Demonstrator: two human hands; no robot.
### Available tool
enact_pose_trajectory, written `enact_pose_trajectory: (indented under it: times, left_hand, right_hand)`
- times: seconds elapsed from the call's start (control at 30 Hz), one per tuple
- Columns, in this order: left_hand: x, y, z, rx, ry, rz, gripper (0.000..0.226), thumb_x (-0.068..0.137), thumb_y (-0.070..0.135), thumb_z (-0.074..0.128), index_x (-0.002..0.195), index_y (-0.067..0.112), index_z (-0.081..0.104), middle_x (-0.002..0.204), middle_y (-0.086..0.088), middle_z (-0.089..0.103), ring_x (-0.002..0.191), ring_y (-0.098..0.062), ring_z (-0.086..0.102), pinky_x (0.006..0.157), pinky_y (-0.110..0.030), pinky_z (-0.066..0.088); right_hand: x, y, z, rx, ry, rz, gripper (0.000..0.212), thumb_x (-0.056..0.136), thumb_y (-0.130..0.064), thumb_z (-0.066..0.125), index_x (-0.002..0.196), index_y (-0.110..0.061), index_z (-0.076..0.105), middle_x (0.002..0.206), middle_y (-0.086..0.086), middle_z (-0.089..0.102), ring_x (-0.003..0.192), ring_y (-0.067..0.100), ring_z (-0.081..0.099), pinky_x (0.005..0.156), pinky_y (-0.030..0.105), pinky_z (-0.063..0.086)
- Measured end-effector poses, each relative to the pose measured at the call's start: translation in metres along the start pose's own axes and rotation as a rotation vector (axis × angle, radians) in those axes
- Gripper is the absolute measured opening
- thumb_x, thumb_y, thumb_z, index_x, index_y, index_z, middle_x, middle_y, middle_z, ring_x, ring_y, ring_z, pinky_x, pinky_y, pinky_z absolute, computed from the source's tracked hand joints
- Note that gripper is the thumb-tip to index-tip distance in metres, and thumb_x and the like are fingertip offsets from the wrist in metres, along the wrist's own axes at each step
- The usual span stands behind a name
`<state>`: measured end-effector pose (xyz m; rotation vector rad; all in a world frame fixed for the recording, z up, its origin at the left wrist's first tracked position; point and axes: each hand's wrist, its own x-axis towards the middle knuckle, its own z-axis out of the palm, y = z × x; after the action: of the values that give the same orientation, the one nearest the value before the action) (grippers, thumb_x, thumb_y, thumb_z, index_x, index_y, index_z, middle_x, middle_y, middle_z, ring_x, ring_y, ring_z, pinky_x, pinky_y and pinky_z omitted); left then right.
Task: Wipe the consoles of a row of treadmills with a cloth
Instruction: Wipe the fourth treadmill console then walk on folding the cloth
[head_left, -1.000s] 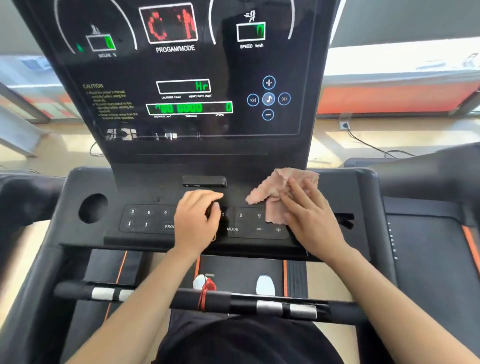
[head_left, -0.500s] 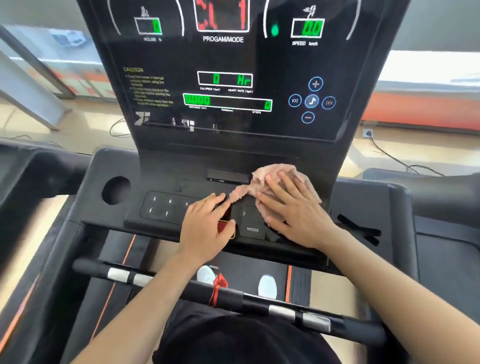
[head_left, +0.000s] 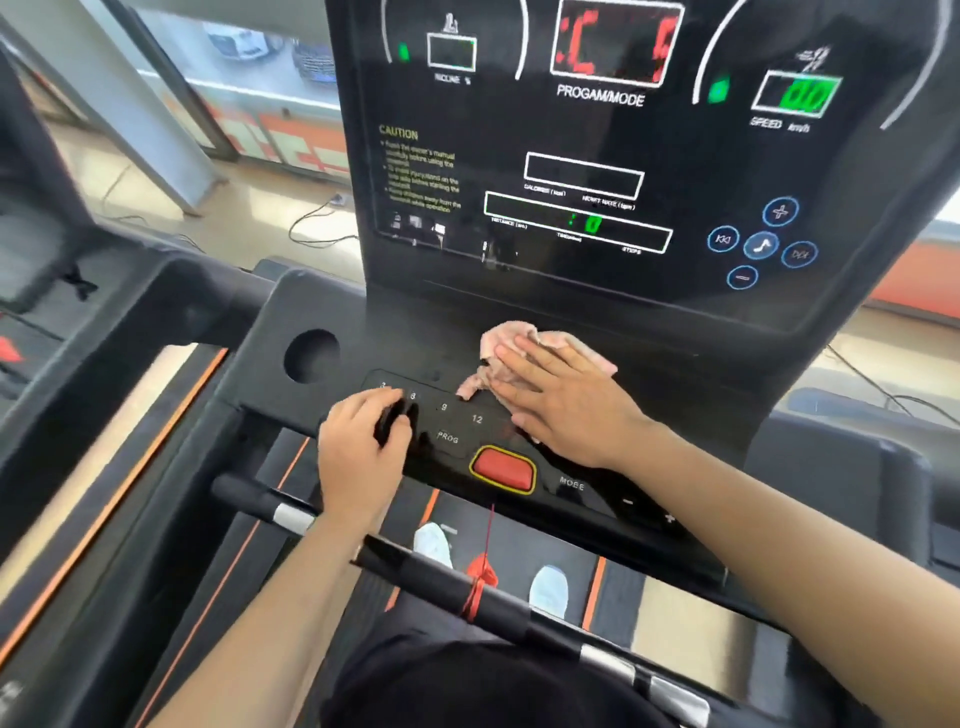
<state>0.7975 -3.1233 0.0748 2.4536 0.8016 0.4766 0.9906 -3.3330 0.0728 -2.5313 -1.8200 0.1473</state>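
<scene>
Under your hands is the black treadmill console (head_left: 260, 374). A pink cloth (head_left: 498, 343) lies crumpled on it beneath your right hand (head_left: 566, 400), which presses flat. Your left hand (head_left: 358, 447) rests curled on the keypad (head_left: 447, 421), with the red stop button (head_left: 503, 469) just right of it.

Right hand (head_left: 563, 397) flat, fingers spread; left hand (head_left: 361, 447) apparently curled, knuckles down

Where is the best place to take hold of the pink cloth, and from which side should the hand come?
Grip the bunched corner of the pink cloth that sticks out left of the right hand, coming from the left and above. It is raised in folds, so fingers could pinch it; the rest lies pressed flat under the palm on the console.
</scene>
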Motion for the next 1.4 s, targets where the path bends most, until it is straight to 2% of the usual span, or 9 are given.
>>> enact_pose_trajectory:
  times: [0.23, 0.43, 0.6, 0.67, 0.77, 0.93, 1.1, 1.23, 1.4]
  left_hand:
    - [-0.007, -0.050, -0.009, 0.089, -0.054, -0.290, 0.052, 0.094, 0.022, 0.066, 0.143, 0.007, 0.057, 0.148, -0.011, 0.054, 0.136, -0.035, 0.045, 0.117, -0.045, 0.033]
    - [-0.012, -0.061, -0.012, -0.011, -0.078, -0.265, 0.056, 0.095, 0.012, 0.067, 0.149, 0.008, 0.052, 0.155, -0.006, 0.049, 0.143, -0.027, 0.040, 0.117, -0.025, 0.021]
    - [-0.013, -0.075, -0.026, -0.257, 0.029, -0.316, 0.046, 0.096, 0.002, 0.062, 0.141, 0.012, 0.060, 0.140, 0.000, 0.062, 0.132, -0.016, 0.056, 0.116, -0.039, 0.042]
    - [-0.012, -0.075, -0.032, -0.242, 0.109, -0.250, 0.044, 0.095, 0.000, 0.061, 0.137, 0.015, 0.062, 0.131, 0.004, 0.063, 0.124, -0.011, 0.057, 0.110, -0.040, 0.048]
    - [0.005, -0.073, -0.034, -0.118, 0.106, -0.076, 0.044, 0.097, 0.013, 0.062, 0.141, 0.020, 0.059, 0.143, 0.001, 0.056, 0.135, -0.015, 0.048, 0.116, -0.041, 0.041]
    - [0.044, -0.072, -0.006, 0.081, -0.238, 0.257, 0.053, 0.103, 0.045, 0.044, 0.155, 0.036, 0.042, 0.173, 0.004, 0.014, 0.158, -0.031, 0.014, 0.124, -0.055, 0.023]
    - [0.044, -0.070, 0.008, 0.280, -0.237, 0.197, 0.054, 0.104, 0.051, 0.033, 0.154, 0.036, 0.044, 0.172, -0.001, 0.018, 0.154, -0.042, 0.018, 0.120, -0.062, 0.026]
    - [0.036, -0.056, 0.014, 0.321, -0.237, 0.226, 0.058, 0.105, 0.046, 0.029, 0.159, 0.027, 0.037, 0.170, 0.003, 0.020, 0.158, -0.035, 0.015, 0.125, -0.059, 0.016]
    - [0.001, -0.018, 0.040, 0.256, -0.306, 0.346, 0.057, 0.105, 0.038, 0.029, 0.159, 0.022, 0.035, 0.168, 0.007, 0.019, 0.159, -0.025, 0.007, 0.127, -0.055, 0.012]
  right_hand:
    - [0.072, -0.025, 0.002, 0.019, -0.098, -0.144, 0.055, 0.108, -0.043, 0.016, 0.161, -0.030, 0.023, 0.170, 0.002, 0.012, 0.158, 0.029, -0.002, 0.127, 0.049, -0.003]
    - [0.133, -0.062, -0.007, 0.158, -0.158, -0.209, 0.051, 0.110, -0.037, 0.024, 0.161, -0.032, 0.021, 0.171, -0.004, 0.010, 0.158, 0.026, -0.005, 0.124, 0.041, -0.008]
    - [0.166, -0.091, -0.005, 0.360, -0.144, -0.281, 0.046, 0.109, -0.021, 0.039, 0.154, -0.028, 0.041, 0.167, 0.000, 0.027, 0.158, 0.029, 0.008, 0.127, 0.047, 0.001]
    - [0.165, -0.103, -0.013, 0.577, -0.048, -0.301, 0.044, 0.103, -0.002, 0.045, 0.142, -0.016, 0.059, 0.155, 0.011, 0.048, 0.150, 0.026, 0.028, 0.127, 0.027, 0.001]
    - [0.143, -0.102, -0.029, 0.855, 0.109, -0.141, 0.050, 0.092, 0.016, 0.048, 0.125, -0.012, 0.072, 0.145, 0.018, 0.057, 0.142, 0.018, 0.040, 0.112, 0.000, 0.010]
    - [0.062, -0.057, -0.026, 0.788, 0.467, 0.234, 0.033, 0.093, 0.007, 0.058, 0.109, -0.014, 0.079, 0.123, 0.001, 0.073, 0.119, 0.015, 0.065, 0.106, 0.032, 0.049]
    - [-0.044, -0.023, -0.015, 0.564, 0.680, 0.587, 0.026, 0.091, 0.005, 0.061, 0.103, -0.012, 0.077, 0.110, 0.000, 0.074, 0.106, 0.017, 0.064, 0.100, 0.015, 0.042]
    - [-0.102, -0.022, 0.017, 0.335, 0.672, 0.812, 0.026, 0.090, -0.001, 0.060, 0.109, -0.009, 0.074, 0.119, 0.007, 0.070, 0.109, 0.032, 0.057, 0.097, 0.045, 0.048]
    - [-0.144, -0.029, 0.044, 0.231, 0.618, 0.906, 0.028, 0.091, -0.003, 0.062, 0.117, -0.007, 0.071, 0.135, 0.012, 0.063, 0.123, 0.036, 0.051, 0.100, 0.049, 0.042]
